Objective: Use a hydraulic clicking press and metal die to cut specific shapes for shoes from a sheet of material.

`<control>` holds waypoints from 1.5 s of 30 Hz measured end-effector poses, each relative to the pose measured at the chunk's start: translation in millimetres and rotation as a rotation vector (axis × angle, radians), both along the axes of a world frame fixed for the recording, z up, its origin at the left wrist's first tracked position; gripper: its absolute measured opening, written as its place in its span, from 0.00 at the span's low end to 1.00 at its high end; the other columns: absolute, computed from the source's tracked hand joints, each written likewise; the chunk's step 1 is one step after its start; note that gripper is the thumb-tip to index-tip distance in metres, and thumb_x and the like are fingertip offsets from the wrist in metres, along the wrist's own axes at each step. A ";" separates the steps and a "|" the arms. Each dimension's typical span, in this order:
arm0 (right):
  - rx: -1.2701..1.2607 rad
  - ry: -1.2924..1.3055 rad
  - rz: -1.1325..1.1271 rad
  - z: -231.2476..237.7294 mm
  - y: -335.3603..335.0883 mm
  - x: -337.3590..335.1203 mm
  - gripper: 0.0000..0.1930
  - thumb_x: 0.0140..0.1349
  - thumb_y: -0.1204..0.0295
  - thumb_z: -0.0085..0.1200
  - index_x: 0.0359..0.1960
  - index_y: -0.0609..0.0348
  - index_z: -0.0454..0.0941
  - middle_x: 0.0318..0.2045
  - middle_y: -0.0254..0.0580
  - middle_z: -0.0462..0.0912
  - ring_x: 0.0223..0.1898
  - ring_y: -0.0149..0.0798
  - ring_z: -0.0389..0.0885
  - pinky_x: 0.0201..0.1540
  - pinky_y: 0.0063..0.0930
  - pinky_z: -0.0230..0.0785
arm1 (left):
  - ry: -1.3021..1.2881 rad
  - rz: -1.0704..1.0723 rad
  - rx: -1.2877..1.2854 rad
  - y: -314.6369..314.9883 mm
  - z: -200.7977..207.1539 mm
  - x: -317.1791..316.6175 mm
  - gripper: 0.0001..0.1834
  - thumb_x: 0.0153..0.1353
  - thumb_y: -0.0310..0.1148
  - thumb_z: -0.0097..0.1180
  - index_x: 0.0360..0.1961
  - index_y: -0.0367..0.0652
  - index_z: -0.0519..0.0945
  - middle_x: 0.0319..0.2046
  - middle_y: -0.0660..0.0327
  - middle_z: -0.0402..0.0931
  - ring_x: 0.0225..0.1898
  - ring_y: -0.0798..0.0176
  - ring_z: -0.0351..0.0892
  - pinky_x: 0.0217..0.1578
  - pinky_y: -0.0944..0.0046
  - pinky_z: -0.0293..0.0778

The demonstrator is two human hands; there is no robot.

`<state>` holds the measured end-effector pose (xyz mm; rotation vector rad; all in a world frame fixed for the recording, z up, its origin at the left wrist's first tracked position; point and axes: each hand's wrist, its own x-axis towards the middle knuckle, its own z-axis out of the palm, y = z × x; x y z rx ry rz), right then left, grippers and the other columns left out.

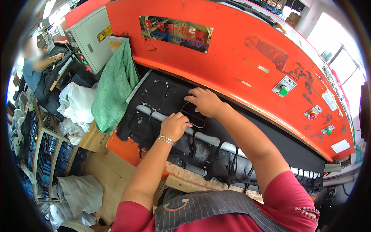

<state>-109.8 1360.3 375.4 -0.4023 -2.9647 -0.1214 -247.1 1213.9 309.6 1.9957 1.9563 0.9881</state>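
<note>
I see my left hand (174, 126) curled closed on the near edge of a thin black metal cutting frame (193, 115), while my right hand (205, 101) presses mostly flat with fingers spread on its far edge. The frame lies on the black sheet material (158, 96) spread under the orange press (232, 50), beside a green sack (116, 85).

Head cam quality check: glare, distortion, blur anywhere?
Head view: heavy fisheye bend along the orange machine housing, black vignette at the rim; window at upper right blown out white; both hands on the black cut sheet sharp, evenly lit; background person blurred.
</note>
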 end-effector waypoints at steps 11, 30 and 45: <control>-0.075 -0.200 -0.216 -9.8 60.2 -28.0 0.10 0.62 0.64 0.50 0.37 0.48 0.83 0.36 0.36 0.78 0.47 0.41 0.78 0.48 0.37 0.73 | -0.640 0.025 0.228 40.0 -25.0 -22.1 0.40 0.45 0.38 0.74 0.59 0.39 0.68 0.45 0.57 0.72 0.41 0.61 0.75 0.40 0.63 0.74; -0.825 0.628 -1.274 -46.6 -44.8 80.5 0.15 0.57 0.68 0.50 0.21 0.72 0.76 0.14 0.49 0.79 0.15 0.38 0.81 0.18 0.30 0.74 | 0.019 0.034 0.192 16.1 -44.1 52.8 0.28 0.43 0.54 0.67 0.44 0.49 0.85 0.33 0.68 0.69 0.45 0.58 0.66 0.45 0.54 0.62; -0.764 1.086 -0.777 -27.5 -109.1 262.9 0.20 0.66 0.63 0.54 0.55 0.61 0.74 0.40 0.43 0.82 0.36 0.34 0.83 0.41 0.29 0.76 | -0.076 0.047 0.285 -0.4 -7.1 106.9 0.28 0.47 0.45 0.70 0.48 0.44 0.81 0.39 0.62 0.73 0.45 0.52 0.67 0.48 0.54 0.66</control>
